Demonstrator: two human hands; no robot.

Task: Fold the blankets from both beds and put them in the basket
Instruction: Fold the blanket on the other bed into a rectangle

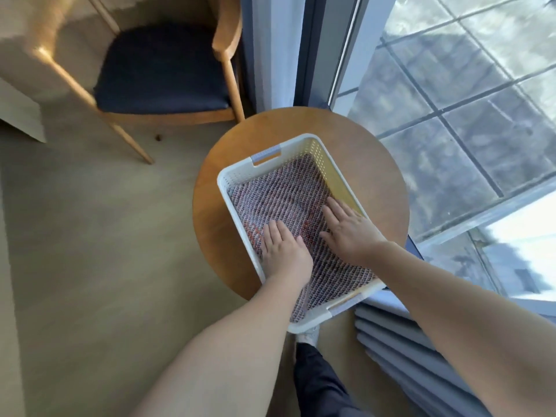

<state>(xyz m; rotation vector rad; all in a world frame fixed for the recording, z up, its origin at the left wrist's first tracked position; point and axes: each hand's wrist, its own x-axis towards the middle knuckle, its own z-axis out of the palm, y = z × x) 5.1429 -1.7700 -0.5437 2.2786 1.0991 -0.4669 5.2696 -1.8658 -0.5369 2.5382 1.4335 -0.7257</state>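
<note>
Pressing with left grip, right grip, both opened flat, clasping nothing; beneath, woven red-grey blanket folded inside white basket.

A white perforated plastic basket sits on a round wooden bench, filled by a folded red-and-white woven blanket. Both hands, left hand and right hand, press flat on the blanket, fingers straight.
</note>
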